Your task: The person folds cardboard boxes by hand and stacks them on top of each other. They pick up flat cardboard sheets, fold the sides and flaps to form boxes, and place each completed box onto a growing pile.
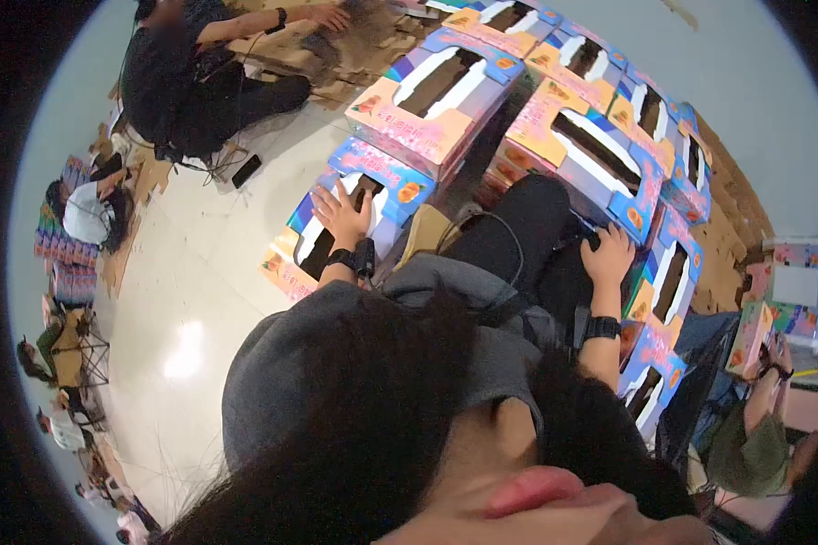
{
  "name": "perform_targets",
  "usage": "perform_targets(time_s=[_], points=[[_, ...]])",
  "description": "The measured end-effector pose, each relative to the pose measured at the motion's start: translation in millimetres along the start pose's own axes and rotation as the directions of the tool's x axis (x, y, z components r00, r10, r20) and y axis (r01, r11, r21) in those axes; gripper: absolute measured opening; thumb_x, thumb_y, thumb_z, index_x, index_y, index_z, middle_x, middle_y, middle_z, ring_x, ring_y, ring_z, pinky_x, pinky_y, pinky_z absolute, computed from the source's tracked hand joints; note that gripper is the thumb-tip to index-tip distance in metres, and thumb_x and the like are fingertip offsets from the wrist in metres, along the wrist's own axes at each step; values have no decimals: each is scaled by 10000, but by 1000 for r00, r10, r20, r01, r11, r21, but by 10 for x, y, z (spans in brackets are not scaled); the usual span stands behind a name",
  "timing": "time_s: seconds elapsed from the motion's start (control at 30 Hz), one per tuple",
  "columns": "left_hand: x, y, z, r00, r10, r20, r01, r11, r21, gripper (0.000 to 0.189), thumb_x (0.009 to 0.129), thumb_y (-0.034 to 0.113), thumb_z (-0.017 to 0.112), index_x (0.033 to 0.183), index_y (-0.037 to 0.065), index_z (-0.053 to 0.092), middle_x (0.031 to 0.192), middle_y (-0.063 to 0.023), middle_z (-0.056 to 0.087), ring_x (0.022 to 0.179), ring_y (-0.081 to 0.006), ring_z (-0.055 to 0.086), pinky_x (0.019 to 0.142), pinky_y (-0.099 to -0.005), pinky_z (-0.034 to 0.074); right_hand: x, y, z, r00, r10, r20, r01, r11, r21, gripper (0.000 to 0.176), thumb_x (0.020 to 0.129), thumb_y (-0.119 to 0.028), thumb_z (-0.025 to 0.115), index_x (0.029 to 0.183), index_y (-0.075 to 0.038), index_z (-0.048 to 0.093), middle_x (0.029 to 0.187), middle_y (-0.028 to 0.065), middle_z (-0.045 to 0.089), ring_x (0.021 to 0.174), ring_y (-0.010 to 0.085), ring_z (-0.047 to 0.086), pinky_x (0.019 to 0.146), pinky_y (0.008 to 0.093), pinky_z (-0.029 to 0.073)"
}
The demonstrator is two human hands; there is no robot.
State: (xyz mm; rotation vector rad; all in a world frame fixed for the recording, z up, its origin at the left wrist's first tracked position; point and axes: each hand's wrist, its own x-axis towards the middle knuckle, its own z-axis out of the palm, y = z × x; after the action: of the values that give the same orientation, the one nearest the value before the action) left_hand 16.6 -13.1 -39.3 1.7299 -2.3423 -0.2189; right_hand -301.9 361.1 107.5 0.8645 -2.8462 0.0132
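Observation:
My left hand [341, 218] lies with spread fingers on top of a colourful printed carton [395, 177] at my left, by its long cut-out slot. A dark device with a strap sits on that wrist. My right hand [609, 256] is beside my right knee, next to the edge of another printed carton [577, 145]. Its fingers are apart, and a small black thing shows by the thumb, too small to name. Brown contents show through the slots of these cartons. A thin cable loops over my legs.
More printed cartons [441, 82] stand packed around my legs, ahead and to the right. A seated person [191, 91] is beside flattened cardboard [373, 54] at upper left. A phone-like black object [246, 171] lies on the pale floor. Other people sit along the left and at lower right.

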Motion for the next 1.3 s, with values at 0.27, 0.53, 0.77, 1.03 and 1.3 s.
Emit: perform_targets(time_s=[0.27,0.53,0.77,1.03,1.3], points=[[-39,19,28,992,47,-113,-48,999,-14,902,823,653,446,1487,111,165,1518,-283,32,1400,-458,-36,1097,-578,-6,2,-19,-3,1000,10,-9,-10,1000,19,410,731,-337,647,1078,-120,666,1297,118,543,1270,306,421,1066,525,265],[346,227,-331,906,-103,411,32,984,176,1016,797,705,413,1459,-22,156,1462,-391,44,1387,-500,42,1087,-599,117,-23,13,21,999,2,-47,0,999,38,404,727,-340,653,1059,-111,670,1277,120,557,1254,311,435,1068,516,265],[742,1161,-634,914,297,-276,-367,894,-257,970,802,585,535,1441,-55,183,1410,-396,227,1379,-469,138,1084,-602,129,-37,44,24,998,-4,-59,7,999,54,386,727,-352,651,1032,-118,681,1261,123,565,1249,306,442,1074,513,258],[852,2203,-516,754,652,74,-653,757,-9,1036,751,688,537,1479,56,160,1500,-289,141,1409,-424,66,1098,-597,71,-45,33,-16,998,9,-65,-4,997,83,381,733,-348,642,1014,-93,688,1258,130,565,1248,314,443,1071,532,257],[801,2223,-362,784,588,199,-610,789,72,1222,631,739,629,1501,138,18,1490,-341,35,1388,-487,77,1084,-611,97,-44,57,41,997,4,-82,2,997,83,377,739,-358,631,1013,-106,691,1248,133,574,1256,311,436,1080,526,239]])
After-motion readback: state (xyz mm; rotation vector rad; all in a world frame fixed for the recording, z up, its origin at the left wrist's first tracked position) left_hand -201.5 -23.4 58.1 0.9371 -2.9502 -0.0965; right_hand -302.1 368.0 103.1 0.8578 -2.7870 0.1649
